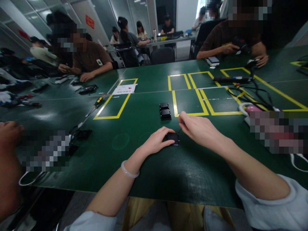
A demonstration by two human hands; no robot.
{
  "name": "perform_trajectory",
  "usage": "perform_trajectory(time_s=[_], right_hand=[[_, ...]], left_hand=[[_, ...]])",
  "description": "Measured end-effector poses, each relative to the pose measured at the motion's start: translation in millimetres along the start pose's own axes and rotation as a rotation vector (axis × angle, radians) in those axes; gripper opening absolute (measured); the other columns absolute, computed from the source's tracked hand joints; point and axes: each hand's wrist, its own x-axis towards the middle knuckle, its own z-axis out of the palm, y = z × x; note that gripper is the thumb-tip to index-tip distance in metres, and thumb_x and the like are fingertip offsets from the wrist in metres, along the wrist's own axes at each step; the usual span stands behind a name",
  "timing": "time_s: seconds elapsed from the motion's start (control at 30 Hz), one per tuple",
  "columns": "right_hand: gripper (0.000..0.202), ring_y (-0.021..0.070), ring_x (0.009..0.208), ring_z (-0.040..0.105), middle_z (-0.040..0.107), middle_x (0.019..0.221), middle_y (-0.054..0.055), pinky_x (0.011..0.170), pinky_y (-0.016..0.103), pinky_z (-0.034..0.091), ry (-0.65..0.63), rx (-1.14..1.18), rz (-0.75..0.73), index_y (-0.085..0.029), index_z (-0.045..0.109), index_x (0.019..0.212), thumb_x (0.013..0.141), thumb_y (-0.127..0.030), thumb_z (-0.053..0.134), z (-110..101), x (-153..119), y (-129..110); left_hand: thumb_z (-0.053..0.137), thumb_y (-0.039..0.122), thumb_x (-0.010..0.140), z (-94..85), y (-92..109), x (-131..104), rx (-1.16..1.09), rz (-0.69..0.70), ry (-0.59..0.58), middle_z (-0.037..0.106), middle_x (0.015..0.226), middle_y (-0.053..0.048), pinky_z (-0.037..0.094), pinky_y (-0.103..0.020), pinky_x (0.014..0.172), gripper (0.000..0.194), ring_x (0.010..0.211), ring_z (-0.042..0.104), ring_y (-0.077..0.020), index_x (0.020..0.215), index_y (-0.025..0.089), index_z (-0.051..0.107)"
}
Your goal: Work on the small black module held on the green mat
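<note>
My left hand grips a small flat black square piece against the green table, thumb and fingers on its left part. Over its right edge, my right hand is closed in a pinch round a thin dark tool, whose tip points down at the piece's upper right corner. What kind of tool it is I cannot make out, since the fingers hide most of it. Just beyond the piece, a black part with two raised blocks lies on the table, touched by neither hand.
Yellow tape outlines mark the green table. A yellow-and-black screwdriver and a paper sheet lie to the left. Black cables tangle at the right. Other people sit across the table, and someone's arm is at the left edge.
</note>
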Motion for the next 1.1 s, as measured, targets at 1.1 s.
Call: perform_trajectory(time_s=[1.1], right_hand=[[0.014,0.0178,0.068,0.06,0.067,0.083,0.004,0.055,0.027,0.028,-0.02,0.031,-0.001,-0.019,0.046,0.101,0.095,-0.029,0.038,-3.4,-0.6,-3.9]], left_hand=[[0.056,0.041,0.093,0.8,-2.1,0.0,-0.002,-0.003,0.006,0.058,0.114,-0.007,0.046,-0.037,0.093,0.034,0.106,0.057,-0.0237,0.121,0.023,0.055]])
